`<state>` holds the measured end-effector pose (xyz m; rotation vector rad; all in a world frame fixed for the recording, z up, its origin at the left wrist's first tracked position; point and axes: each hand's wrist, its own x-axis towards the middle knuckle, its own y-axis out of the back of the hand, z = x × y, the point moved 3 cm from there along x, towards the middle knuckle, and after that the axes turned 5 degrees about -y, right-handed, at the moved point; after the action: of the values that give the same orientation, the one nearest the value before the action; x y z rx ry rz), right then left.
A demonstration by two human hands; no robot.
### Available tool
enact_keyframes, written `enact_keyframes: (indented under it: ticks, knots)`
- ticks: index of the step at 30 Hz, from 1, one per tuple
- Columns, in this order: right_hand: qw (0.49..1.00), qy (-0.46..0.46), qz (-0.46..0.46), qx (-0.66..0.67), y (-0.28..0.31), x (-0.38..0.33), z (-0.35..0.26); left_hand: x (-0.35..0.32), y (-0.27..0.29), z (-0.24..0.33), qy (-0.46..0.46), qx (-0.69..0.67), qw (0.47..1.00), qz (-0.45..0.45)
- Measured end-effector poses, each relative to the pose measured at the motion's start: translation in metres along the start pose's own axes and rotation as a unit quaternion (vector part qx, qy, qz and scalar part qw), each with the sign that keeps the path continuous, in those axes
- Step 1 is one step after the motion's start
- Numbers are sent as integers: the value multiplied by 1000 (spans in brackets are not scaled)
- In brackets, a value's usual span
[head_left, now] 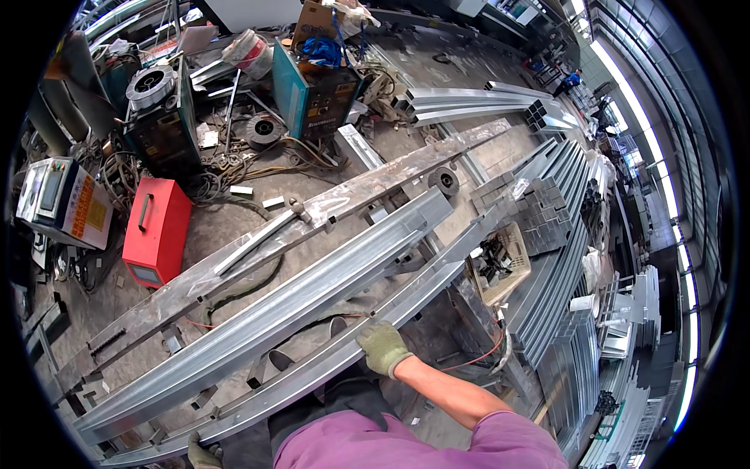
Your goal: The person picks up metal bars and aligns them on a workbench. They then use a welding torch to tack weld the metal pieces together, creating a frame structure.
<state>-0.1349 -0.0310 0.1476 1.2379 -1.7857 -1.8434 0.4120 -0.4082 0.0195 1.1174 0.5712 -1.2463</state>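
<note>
Head view: left hand (205,452) mostly cut off at the lower edge, only part of a greenish glove showing beside the near steel beam (422,293). Its fingers are hard to make out; can't tell whether that grip is closed on anything. The beam's lower-left end fades into the dark fisheye rim, and which side of its profile is open is unclear. Shoes (281,359) only partly visible past the beam. A person in blue (573,80), upper right, is too small to read. Contents of the beige basket (512,288), right of centre, are a dark jumble of small parts.

Right hand (383,349), gloved, just below centre, touches the near edge of the beam. Fingers bent, narrow grip; the undersides of the fingers are hidden, so can't tell if it is fully closed on the metal.

Near beam: long axis diagonal, lower left to right of centre, bowed by the lens, upper-right end pointing at the stacked square tubes (539,215). It passes in front of the purple shirt (414,445). Second steel channel (312,277) lies just above it in the frame, roughly parallel, a gap between. Farther up, a worn steel rail (391,172) runs the same general way. Red box (156,230) with a handle, left side, beyond the rail.
</note>
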Motion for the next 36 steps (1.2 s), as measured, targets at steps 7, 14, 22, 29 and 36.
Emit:
enact_keyframes:
  ticks: [7, 14, 22, 29, 36]
  knots:
    - [997, -47, -61, 5, -35, -8, 0, 40, 20, -26, 17, 18, 1000, 15]
    - [998, -43, -33, 15, -43, 28, 1, 80, 14, -33, 28, -12, 999, -20]
    - [995, -59, -68, -35, -58, 46, -2, 96, 2, -35, 21, -18, 1000, 5]
    - [995, -40, -94, -5, -60, 49, 15, 90, -14, -50, -4, -5, 996, 88]
    - [959, 62, -243, 130, 4, 75, -8, -24, -58, -14, -42, -46, 994, 93]
